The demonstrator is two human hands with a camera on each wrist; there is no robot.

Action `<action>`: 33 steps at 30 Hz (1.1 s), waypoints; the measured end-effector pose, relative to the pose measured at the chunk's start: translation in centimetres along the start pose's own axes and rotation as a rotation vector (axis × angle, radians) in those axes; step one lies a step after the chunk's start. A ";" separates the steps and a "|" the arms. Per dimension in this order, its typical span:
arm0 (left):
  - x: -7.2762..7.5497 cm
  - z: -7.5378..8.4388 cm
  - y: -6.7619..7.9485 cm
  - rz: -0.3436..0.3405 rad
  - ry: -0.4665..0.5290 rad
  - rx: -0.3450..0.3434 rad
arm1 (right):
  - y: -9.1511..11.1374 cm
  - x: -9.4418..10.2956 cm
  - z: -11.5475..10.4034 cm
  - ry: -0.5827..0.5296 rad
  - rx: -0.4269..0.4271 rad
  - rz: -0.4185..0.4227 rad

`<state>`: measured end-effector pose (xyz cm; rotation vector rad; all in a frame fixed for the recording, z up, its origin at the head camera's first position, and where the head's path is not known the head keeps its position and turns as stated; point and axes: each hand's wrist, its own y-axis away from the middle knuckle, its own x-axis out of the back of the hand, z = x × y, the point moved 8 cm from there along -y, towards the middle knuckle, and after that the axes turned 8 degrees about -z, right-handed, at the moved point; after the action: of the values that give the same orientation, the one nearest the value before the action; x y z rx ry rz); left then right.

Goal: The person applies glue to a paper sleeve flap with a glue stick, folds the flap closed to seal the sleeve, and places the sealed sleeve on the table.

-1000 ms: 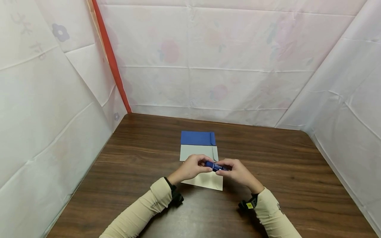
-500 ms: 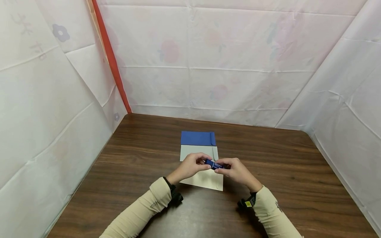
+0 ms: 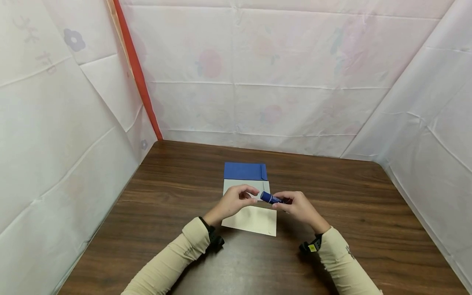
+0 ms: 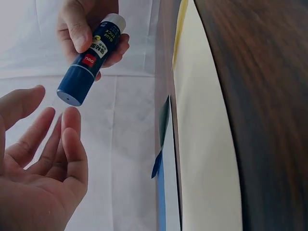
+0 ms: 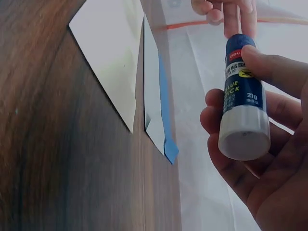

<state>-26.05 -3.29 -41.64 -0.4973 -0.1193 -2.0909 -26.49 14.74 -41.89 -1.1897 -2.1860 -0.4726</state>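
A dark blue glue stick (image 5: 244, 98) with its cap on and a white base is held in my right hand (image 3: 300, 208), thumb on one side and fingers round the other. The capped end points toward my left hand (image 3: 233, 202). That hand's fingers are bent loosely with nothing between them, just off the cap in the left wrist view. Below the hands lies a cream envelope (image 3: 250, 220) on the table. Beyond it are a pale grey-green envelope (image 3: 236, 186), partly hidden by my left hand, and a blue envelope (image 3: 243, 171).
The dark wood-grain table (image 3: 177, 180) carries the envelopes in a column near its middle. White printed sheets (image 3: 273, 73) hang at the back and both sides, with a red strip (image 3: 138, 73) at the back left corner.
Both hands were on the glue stick earlier. My left hand has let go of the cap end and drawn off to the left, while my right hand moves slightly right with the stick.
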 end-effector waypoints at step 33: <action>2.8 -1.5 0.7 0.116 -0.127 0.063 | -1.0 3.9 6.6 0.138 -0.240 0.138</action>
<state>-27.20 -6.33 -42.04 -0.5847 -0.2239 -1.9366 -31.15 20.36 -44.34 -1.3806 -1.9555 -0.7506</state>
